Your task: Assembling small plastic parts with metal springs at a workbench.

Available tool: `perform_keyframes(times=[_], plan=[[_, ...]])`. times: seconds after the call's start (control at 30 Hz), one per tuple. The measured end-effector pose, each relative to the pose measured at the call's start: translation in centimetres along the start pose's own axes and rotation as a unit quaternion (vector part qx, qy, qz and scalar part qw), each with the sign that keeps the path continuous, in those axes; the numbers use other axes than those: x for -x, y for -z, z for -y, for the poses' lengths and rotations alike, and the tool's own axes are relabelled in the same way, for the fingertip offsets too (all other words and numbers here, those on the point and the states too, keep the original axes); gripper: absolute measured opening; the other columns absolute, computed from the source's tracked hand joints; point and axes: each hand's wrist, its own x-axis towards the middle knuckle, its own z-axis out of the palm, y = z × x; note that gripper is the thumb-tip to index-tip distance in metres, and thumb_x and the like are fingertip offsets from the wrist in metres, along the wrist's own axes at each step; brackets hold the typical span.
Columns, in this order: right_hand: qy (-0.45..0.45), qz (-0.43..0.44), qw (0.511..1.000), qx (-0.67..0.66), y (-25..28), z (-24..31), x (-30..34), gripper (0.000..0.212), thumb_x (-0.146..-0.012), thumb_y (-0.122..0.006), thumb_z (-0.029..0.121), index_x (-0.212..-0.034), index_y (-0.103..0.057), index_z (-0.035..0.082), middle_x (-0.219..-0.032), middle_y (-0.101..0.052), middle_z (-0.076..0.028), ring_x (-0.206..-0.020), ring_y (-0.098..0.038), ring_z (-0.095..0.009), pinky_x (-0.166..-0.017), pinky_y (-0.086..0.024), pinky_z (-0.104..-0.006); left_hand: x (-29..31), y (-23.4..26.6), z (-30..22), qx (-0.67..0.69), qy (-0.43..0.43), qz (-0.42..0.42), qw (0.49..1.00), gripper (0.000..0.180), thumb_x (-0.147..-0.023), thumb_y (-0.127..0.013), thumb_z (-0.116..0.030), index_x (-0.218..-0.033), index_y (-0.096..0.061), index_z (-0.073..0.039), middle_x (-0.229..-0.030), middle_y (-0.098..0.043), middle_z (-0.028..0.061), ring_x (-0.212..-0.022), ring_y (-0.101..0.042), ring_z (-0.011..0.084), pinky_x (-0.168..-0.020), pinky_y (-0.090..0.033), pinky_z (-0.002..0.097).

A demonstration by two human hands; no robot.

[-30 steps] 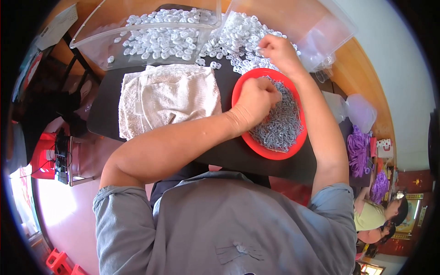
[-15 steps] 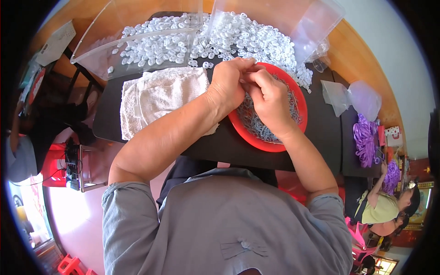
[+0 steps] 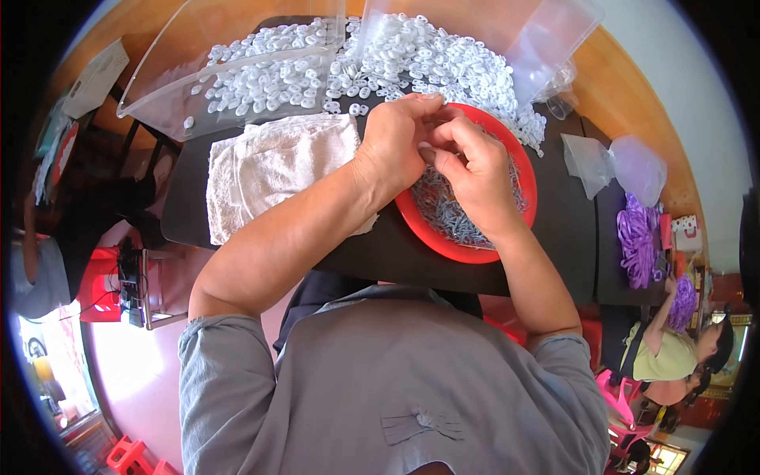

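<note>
Over the upper left part of a red basin [image 3: 531,184], my left hand [image 3: 393,136] and my right hand [image 3: 477,172] meet with their fingers bent and pinched together. Whatever lies between the fingertips is hidden or too small to name. Many thin grey-blue pieces, like small screws or pins [image 3: 453,212], fill the basin below my right hand. A folded cream towel [image 3: 281,166] lies beside my left wrist. Just beyond my hands spreads a heap of small white oval plastic pieces [image 3: 443,59], some with two holes.
An open clear plastic bin [image 3: 162,103] on its side holds more white pieces; another clear bin [image 3: 554,47] stands at right. Clear bags [image 3: 637,170] and purple strap bundles [image 3: 636,245] lie right on the black table [image 3: 380,257]. A person in yellow [image 3: 665,356] is at far right.
My hands stay together over the basin. My right thumb and fingers have shifted slightly against the left hand. The whole view has moved a little.
</note>
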Motion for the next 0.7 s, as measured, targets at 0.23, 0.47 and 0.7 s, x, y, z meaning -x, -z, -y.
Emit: perform_keyframes(times=[0.23, 0.47, 0.7], plan=[[-0.191, -0.074, 0.954, -0.219, 2.8, 0.3, 0.0, 0.009, -0.088, -0.063, 0.011, -0.091, -0.064, 0.002, -0.081, -0.064, -0.002, -0.065, -0.058, -0.008, -0.057, -0.038, -0.0212, 0.6, -0.5, 0.8, -0.151, -0.159, -0.011, 0.976, 0.013, -0.089, -0.06, -0.012, -0.09, -0.06, 0.001, -0.079, -0.062, 0.0085, -0.072, -0.06, 0.0166, -0.068, -0.048, 0.0291], [-0.243, -0.065, 0.924, -0.289, 4.9, -0.9, -0.5, 0.015, -0.091, -0.061, 0.016, -0.096, -0.063, 0.001, -0.082, -0.065, -0.004, -0.067, -0.061, -0.013, -0.059, -0.04, -0.0227, 1.2, -1.0, 1.5, -0.237, -0.178, -0.005, 0.955, 0.014, -0.09, -0.06, -0.014, -0.09, -0.06, 0.0, -0.074, -0.061, 0.0052, -0.06, -0.058, 0.0126, -0.053, -0.046, 0.0254], [-0.222, -0.077, 0.93, -0.281, 4.7, -1.3, -0.6, 0.016, -0.091, -0.062, 0.017, -0.096, -0.064, 0.002, -0.081, -0.065, -0.003, -0.067, -0.061, -0.012, -0.058, -0.04, -0.0223, 1.1, -0.8, 1.6, -0.276, -0.178, -0.004, 0.944, 0.014, -0.09, -0.062, -0.015, -0.09, -0.06, -0.001, -0.073, -0.061, 0.0038, -0.061, -0.057, 0.0105, -0.053, -0.045, 0.024]])
